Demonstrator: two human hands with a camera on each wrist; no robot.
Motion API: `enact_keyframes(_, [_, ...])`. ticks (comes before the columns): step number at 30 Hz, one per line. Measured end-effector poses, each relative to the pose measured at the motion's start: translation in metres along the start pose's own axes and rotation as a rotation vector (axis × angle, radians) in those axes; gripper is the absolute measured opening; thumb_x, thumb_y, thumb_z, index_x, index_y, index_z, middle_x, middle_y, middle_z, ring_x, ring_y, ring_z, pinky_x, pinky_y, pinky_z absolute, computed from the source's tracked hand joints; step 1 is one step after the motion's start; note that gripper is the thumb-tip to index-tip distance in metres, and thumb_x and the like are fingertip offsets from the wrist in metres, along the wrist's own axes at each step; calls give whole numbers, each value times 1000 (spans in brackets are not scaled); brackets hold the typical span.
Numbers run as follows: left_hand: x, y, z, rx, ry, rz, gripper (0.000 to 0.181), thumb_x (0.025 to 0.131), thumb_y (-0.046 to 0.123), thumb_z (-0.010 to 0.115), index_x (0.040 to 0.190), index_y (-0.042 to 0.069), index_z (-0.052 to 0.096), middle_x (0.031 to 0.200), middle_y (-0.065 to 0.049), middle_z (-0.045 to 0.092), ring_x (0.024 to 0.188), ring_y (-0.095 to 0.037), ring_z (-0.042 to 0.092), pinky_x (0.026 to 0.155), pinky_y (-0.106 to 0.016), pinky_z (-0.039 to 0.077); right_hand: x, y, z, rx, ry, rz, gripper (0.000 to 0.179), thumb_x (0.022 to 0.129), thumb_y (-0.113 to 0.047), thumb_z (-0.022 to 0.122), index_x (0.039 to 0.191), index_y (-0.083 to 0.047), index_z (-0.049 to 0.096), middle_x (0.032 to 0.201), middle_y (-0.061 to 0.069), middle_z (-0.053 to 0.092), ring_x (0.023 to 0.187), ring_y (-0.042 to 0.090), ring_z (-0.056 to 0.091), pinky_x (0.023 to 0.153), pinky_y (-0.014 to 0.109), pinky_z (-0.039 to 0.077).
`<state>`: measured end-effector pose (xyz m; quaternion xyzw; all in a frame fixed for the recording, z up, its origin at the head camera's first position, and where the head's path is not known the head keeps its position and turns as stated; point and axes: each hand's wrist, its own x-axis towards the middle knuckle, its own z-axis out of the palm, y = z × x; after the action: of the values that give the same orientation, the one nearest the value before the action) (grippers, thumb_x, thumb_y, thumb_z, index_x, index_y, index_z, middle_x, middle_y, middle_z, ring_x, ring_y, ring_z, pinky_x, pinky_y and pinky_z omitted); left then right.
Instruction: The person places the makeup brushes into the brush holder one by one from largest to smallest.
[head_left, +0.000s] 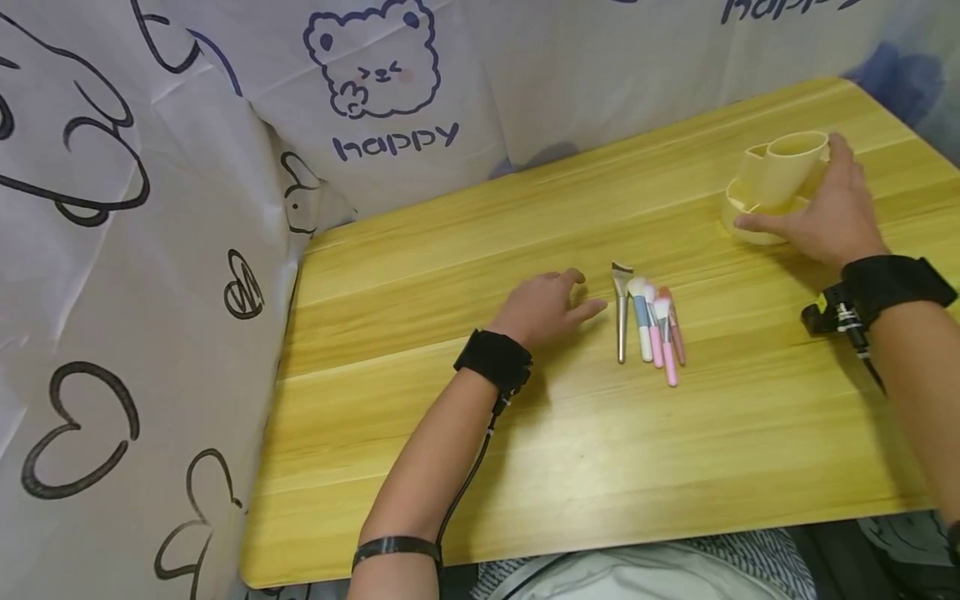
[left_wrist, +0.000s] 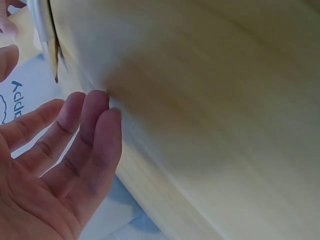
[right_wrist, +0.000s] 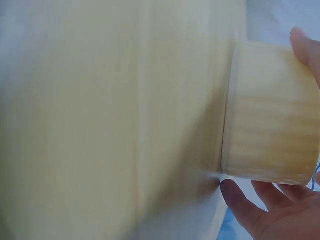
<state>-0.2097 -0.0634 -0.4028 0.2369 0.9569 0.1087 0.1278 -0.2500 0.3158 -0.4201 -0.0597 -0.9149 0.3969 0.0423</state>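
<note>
At the table's far right, my right hand (head_left: 836, 217) holds a pale yellow organizer cup (head_left: 783, 179) with a tall tube rising from a wider round base. Seen from the right wrist, thumb and fingers span opposite sides of the smooth cup wall (right_wrist: 272, 115), its base at the tabletop. My left hand (head_left: 536, 308) hovers low over the middle of the table, fingers loosely bent and holding nothing. Just right of its fingertips lie several makeup brushes side by side: a silver brush (head_left: 622, 325), a blue-and-white brush (head_left: 643, 325) and pink-handled ones (head_left: 670, 358).
The wood-grain table (head_left: 420, 433) has its back edge along a white cloth (head_left: 495, 75) printed with cartoon drawings, which also hangs at the left. Cables run from the black wrist bands (head_left: 495, 358) along both arms. The person's lap (head_left: 637, 575) is at the front edge.
</note>
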Motion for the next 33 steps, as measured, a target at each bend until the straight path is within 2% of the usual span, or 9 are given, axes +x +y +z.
enact_keyframes(2, [2, 3, 1, -22, -7, -2, 66, 103, 64, 48, 147, 15, 53, 124, -6, 74, 101, -19, 73, 91, -37, 59, 0, 1, 1, 14, 9, -6, 134, 79, -48, 85, 166, -24, -14, 171, 29, 5, 158, 53, 10, 123, 74, 15])
enact_keyframes(8, [8, 12, 6, -44, -18, 14, 66, 103, 61, 50, 149, 13, 51, 99, -5, 76, 79, -15, 70, 82, -34, 59, -1, 4, 4, 74, 20, 10, 131, 80, -45, 84, 166, -22, -13, 173, 23, 2, 160, 49, 9, 126, 70, 14])
enact_keyframes(14, [9, 16, 8, -2, 25, 13, 69, 102, 60, 52, 149, 10, 49, 70, -1, 61, 63, -14, 60, 64, -30, 53, -3, 4, 5, 108, 26, 38, 127, 81, -45, 84, 166, -22, -7, 173, 23, 5, 160, 49, 11, 127, 68, 15])
enact_keyframes(17, [10, 19, 9, -21, 20, 11, 69, 101, 61, 54, 147, 10, 51, 71, 0, 59, 63, -13, 58, 62, -28, 49, -3, 5, 6, 123, 12, 62, 125, 81, -46, 84, 165, -22, -5, 173, 24, 5, 159, 49, 13, 126, 69, 16])
enact_keyframes(20, [11, 21, 10, -32, 10, 17, 67, 100, 61, 57, 143, 11, 55, 78, -1, 64, 68, -14, 60, 65, -28, 49, -4, 7, 7, 141, -5, 85, 122, 83, -47, 82, 165, -24, -6, 173, 23, 4, 159, 49, 13, 125, 70, 16])
enact_keyframes(25, [13, 24, 11, -29, 2, 8, 71, 96, 66, 60, 138, 9, 59, 86, -2, 67, 72, -13, 60, 66, -27, 50, -6, 9, 12, 138, 10, 118, 122, 84, -50, 80, 165, -27, -8, 175, 19, -1, 161, 46, 11, 126, 68, 16])
enact_keyframes(30, [15, 24, 11, 0, -1, -11, 71, 93, 70, 61, 130, 9, 62, 82, 0, 61, 70, -13, 56, 62, -25, 46, -7, 10, 16, 158, 37, 113, 118, 85, -47, 80, 165, -30, -5, 176, 14, 0, 162, 41, 11, 128, 65, 16])
enact_keyframes(33, [15, 23, 11, 13, -10, -20, 73, 92, 70, 62, 132, 9, 61, 81, 0, 59, 69, -13, 54, 60, -25, 44, -6, 11, 19, 179, 45, 105, 116, 84, -45, 82, 165, -33, -1, 176, 11, 4, 161, 40, 14, 129, 64, 16])
